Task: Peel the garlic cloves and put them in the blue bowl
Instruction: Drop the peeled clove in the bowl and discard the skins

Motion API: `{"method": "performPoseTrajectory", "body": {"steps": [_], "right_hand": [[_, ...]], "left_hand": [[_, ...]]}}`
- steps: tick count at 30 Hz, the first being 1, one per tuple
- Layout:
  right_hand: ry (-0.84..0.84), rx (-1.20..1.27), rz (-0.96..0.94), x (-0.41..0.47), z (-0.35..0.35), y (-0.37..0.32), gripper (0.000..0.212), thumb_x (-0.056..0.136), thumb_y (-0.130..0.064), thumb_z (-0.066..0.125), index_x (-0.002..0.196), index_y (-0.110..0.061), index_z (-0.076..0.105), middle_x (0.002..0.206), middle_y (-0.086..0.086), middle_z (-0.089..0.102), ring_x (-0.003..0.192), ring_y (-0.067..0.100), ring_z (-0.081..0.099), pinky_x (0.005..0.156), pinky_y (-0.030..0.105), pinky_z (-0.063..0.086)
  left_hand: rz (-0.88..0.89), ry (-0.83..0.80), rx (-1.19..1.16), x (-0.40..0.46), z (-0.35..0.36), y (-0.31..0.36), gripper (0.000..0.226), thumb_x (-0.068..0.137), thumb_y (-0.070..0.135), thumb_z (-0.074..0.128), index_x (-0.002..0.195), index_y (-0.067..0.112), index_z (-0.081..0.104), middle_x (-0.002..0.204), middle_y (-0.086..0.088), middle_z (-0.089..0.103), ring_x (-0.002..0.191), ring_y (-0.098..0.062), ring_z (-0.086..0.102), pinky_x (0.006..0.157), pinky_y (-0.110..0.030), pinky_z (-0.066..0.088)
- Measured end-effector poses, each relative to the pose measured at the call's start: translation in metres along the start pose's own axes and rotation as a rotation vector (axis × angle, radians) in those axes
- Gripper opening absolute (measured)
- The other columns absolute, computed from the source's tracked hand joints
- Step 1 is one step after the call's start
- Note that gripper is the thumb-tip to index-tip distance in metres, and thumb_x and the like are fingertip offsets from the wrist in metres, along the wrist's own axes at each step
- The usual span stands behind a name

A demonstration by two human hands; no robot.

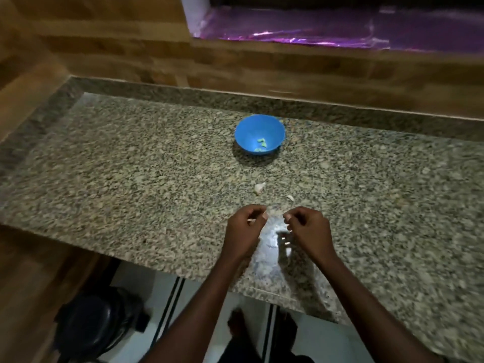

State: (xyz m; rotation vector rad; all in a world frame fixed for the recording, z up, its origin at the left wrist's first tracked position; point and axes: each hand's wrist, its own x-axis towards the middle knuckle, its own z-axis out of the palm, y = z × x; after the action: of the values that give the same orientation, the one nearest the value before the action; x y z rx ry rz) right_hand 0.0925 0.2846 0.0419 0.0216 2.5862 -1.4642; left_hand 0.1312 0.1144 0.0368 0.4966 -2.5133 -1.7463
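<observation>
Overhead, a speckled granite surface fills most of the view, backed by a wood-patterned wall and a ledge lined with shiny purple sheeting. Below the near edge sits a dark rounded object on a pale floor. Both forearms reach in from the bottom. Left hand hovers over the near part of the surface, fingers curled, thumb and fingertips pinching a small pale sliver, likely garlic skin or a clove; too blurred to tell which. Right hand is just beside it, fingers likewise curled inward; whether this grip has hold of anything I cannot tell. Blue bowl stands farther back, well apart from the hands, with a few peeled garlic cloves at its bottom. Between bowl and hands lie one unpeeled clove and a smaller pale piece.
</observation>
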Motion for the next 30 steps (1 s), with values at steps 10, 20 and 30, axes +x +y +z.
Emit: {"method": "performPoseTrajectory", "body": {"steps": [10,20,30], "right_hand": [[0.077,-0.409,-0.069,0.085,0.015,0.026,0.018,0.087,-0.030,0.072,0.091,-0.017,0.061,0.086,0.004,0.062,0.078,0.027,0.060,0.066,0.037,0.047],[0.202,-0.206,-0.125,0.156,0.024,-0.036,0.008,0.087,-0.016,0.065,0.080,-0.018,0.067,0.075,-0.003,0.070,0.067,0.015,0.065,0.063,0.031,0.052],[0.058,-0.382,-0.149,0.247,0.049,-0.094,0.008,0.084,-0.023,0.076,0.092,-0.020,0.075,0.088,0.003,0.075,0.085,0.023,0.070,0.073,0.032,0.055]], "left_hand": [[0.293,-0.095,0.683,0.050,0.030,-0.036,0.039,0.089,0.017,0.059,0.127,0.011,0.062,0.118,-0.004,0.057,0.109,-0.024,0.048,0.092,-0.037,0.045],[0.148,0.006,0.395,0.087,-0.002,-0.038,0.021,0.094,0.013,0.056,0.101,0.017,0.075,0.101,0.002,0.071,0.094,-0.014,0.064,0.083,-0.030,0.050],[0.041,0.084,0.277,0.118,-0.015,-0.046,0.022,0.094,0.009,0.057,0.103,0.016,0.076,0.102,0.003,0.074,0.091,-0.011,0.066,0.081,-0.026,0.052]]}}
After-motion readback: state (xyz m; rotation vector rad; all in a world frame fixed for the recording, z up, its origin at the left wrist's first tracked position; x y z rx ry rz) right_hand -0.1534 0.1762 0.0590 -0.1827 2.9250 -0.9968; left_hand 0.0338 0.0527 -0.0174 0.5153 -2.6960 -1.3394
